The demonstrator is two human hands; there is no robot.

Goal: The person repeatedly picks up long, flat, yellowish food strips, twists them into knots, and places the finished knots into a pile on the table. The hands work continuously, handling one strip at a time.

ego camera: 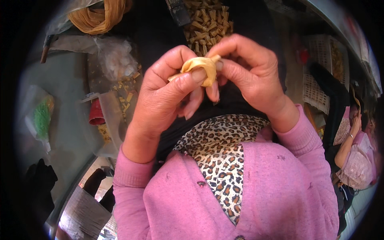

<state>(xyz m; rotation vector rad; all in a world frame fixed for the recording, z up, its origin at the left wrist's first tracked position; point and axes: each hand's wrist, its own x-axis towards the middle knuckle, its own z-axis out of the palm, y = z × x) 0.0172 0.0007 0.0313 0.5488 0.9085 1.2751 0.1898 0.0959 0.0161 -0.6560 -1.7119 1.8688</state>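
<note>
Between my two hands is a pale yellow strip of what looks like tofu skin (207, 63), bent into a loop. My left hand (171, 87) grips the loop, its thumb pressed on the front of it. With thumb and forefinger, my right hand (249, 67) pinches a short end that sticks out at the upper right. Some of the fingers behind the strip are hidden. Just beyond my hands lies a heap of small knotted yellow pieces (207, 25), partly covered by my fingers.
At the upper left hangs a bundle of long yellow strips (97, 16). Below it are a clear plastic bag (115, 57), a clear plastic bin (111, 105) and a red cup (96, 112). A white plastic basket (316, 90) stands at right, near another person's arm (345, 150).
</note>
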